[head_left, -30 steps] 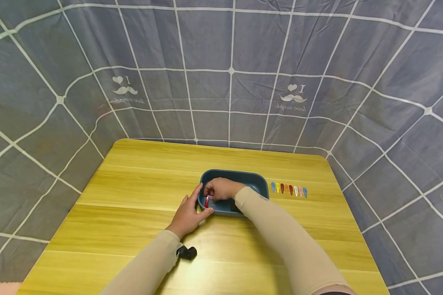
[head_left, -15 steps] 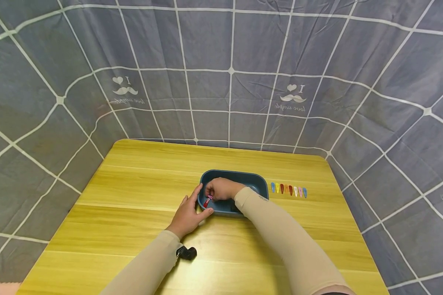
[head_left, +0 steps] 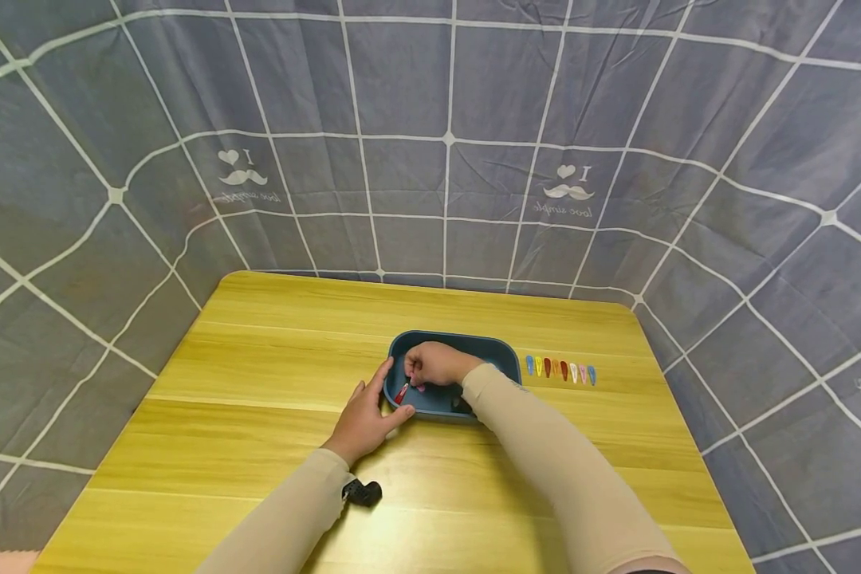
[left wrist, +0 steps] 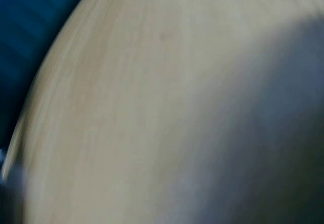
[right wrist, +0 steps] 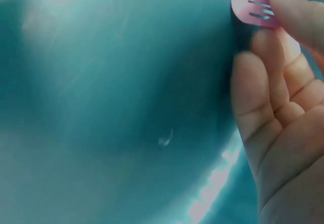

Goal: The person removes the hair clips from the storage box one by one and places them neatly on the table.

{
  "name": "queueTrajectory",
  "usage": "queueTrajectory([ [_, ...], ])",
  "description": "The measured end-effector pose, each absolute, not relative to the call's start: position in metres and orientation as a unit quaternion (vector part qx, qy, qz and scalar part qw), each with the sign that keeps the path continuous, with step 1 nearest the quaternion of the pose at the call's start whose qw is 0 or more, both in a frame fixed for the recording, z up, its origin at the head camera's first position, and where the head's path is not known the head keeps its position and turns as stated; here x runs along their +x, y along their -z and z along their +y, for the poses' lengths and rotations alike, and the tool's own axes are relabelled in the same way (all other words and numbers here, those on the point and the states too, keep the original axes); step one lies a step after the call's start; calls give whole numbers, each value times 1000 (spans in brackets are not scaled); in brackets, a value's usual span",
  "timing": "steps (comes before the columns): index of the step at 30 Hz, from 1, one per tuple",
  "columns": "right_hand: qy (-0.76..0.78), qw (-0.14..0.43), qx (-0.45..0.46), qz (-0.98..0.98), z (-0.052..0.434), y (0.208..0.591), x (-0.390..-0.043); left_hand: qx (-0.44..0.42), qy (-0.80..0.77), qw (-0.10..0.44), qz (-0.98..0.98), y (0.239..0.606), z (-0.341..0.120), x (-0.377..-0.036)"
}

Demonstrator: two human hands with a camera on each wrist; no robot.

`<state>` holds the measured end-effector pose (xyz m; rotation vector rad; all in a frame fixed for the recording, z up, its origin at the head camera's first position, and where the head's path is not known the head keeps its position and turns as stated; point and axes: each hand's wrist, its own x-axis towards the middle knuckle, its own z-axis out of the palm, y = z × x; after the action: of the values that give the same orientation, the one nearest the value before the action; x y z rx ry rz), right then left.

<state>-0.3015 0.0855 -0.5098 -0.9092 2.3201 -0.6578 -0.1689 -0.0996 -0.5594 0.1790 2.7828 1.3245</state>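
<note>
Two hands worked at a blue tray on a wooden table.

Bare table [head_left: 258,446] lay wide around the tray [head_left: 498,351]; a grey checked cloth [head_left: 430,119] walled three sides. The left hand [head_left: 366,418] cupped the tray's near left rim, fingers relaxed. The right hand [head_left: 436,363] pinched a small red hair clip [head_left: 402,391] inside the tray. More clips [head_left: 560,369] lined up just right.

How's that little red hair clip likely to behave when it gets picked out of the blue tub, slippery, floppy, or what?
Probably stiff and very light: the red hair clip hangs as a thin flat sliver from the right hand, pinched at one end without sagging. Its glossy finish suggests it could slip from the fingertips. It looks flat, so it should lie still in the blue tub, not roll.
</note>
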Motion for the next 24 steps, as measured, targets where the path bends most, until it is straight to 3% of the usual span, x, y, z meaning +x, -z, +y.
queueTrajectory([
  [24,315,247,-272,875,130,492,-308,51,-429,25,902,559,-98,-168],
])
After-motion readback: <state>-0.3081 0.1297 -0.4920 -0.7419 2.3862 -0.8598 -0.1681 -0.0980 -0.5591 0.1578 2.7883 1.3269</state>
